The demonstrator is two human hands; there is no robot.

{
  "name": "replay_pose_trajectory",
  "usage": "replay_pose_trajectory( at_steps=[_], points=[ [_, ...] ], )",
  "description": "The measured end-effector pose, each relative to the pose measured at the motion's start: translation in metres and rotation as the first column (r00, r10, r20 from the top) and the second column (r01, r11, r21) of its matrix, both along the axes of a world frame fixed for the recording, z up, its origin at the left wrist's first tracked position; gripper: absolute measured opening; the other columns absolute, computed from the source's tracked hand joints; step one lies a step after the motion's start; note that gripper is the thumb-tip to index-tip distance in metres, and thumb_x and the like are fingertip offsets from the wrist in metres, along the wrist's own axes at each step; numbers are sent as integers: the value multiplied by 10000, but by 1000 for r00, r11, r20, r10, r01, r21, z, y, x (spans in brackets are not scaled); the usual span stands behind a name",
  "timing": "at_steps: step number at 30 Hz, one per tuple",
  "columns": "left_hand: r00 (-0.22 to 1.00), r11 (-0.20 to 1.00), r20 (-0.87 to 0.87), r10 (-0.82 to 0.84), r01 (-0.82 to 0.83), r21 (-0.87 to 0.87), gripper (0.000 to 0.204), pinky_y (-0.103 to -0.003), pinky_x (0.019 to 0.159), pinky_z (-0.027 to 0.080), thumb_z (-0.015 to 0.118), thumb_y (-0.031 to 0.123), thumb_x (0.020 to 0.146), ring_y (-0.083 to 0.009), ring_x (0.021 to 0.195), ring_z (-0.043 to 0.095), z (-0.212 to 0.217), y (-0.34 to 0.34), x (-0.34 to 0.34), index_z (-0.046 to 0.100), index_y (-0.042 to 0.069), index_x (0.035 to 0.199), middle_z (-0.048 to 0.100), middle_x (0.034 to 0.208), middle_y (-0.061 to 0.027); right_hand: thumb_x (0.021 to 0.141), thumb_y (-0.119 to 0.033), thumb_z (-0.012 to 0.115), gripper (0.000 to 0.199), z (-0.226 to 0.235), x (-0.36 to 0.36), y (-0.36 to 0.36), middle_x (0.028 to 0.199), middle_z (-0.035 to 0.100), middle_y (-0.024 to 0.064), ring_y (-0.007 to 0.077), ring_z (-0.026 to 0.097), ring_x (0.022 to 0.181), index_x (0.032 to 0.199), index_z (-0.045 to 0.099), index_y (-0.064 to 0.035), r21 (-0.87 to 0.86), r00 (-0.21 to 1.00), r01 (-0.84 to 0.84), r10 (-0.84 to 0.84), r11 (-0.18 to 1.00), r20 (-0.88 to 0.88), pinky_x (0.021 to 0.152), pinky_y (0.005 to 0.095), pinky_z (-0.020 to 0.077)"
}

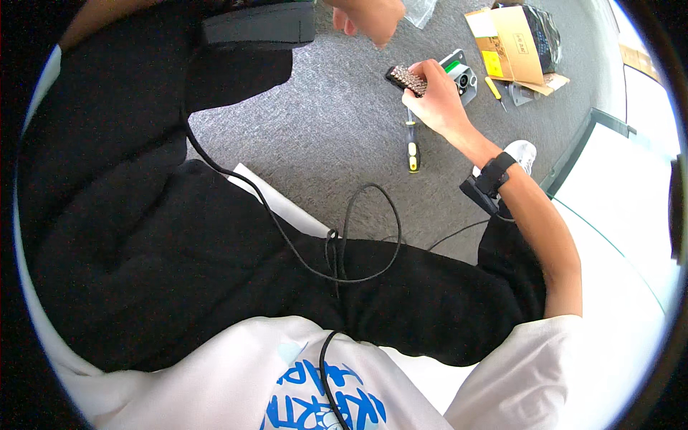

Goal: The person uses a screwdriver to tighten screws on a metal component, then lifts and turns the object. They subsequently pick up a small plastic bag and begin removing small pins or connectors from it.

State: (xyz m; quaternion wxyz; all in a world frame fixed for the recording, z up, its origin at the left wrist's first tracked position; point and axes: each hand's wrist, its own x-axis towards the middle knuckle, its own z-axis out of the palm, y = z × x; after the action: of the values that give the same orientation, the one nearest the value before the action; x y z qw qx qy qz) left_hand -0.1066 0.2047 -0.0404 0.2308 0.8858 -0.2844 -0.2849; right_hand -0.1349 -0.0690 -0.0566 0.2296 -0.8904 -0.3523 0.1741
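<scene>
Clearly, the right hand is grasping a strip of silver bits, its fingers closing over one end while the black end is sticking out to the left. The strip is sitting just beyond the shaft of a screwdriver, whose black-and-yellow handle is lying on the grey carpet. The thumb is pressing along the strip's near side, and the other fingers are wrapping over the far side. The left hand is hanging beyond the screwdriver and a little to its left, its fingers curling; the upper edge is cutting it off, so I cannot tell whether they are gripping anything. Beyond the screwdriver and to its right, a grey device with a green stripe is lying just beside the right hand. Farther right of the screwdriver, a small yellow-handled tool is resting near an open cardboard box. On the screwdriver's near side, a black cable is looping over the person's dark trousers.
</scene>
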Motion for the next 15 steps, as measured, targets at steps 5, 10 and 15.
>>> replay_pose_trajectory(
  at_steps=[5, 10, 15],
  points=[
    [998, 998, 43, -49, 47, 42, 293, -457, 682, 534, 682, 209, 822, -318, 769, 709, -7, 3, 2, 731, -56, 938, 735, 836, -218, 820, -117, 731, 314, -14, 3, 25, 1059, 583, 165, 366, 630, 1005, 1062, 562, -9, 12, 999, -43, 43, 999, -5, 878, 432, 510],
    [995, 995, 60, -84, 80, 57, 334, -473, 699, 524, 654, 243, 834, -350, 780, 705, -11, 6, 3, 735, -63, 941, 731, 836, -240, 850, -82, 687, 263, -33, 4, 42, 1112, 556, 157, 361, 618, 1006, 1058, 545, -5, 64, 990, -141, 142, 988, -12, 871, 436, 504],
    [994, 995, -44, -99, 100, 21, 349, -484, 704, 518, 627, 251, 836, -383, 757, 683, -7, 4, 9, 739, -58, 952, 726, 843, -255, 852, -81, 689, 280, -54, 7, 35, 1112, 535, 159, 369, 618, 999, 1078, 537, -15, 50, 978, -208, 209, 977, -23, 852, 441, 513]
  ],
)
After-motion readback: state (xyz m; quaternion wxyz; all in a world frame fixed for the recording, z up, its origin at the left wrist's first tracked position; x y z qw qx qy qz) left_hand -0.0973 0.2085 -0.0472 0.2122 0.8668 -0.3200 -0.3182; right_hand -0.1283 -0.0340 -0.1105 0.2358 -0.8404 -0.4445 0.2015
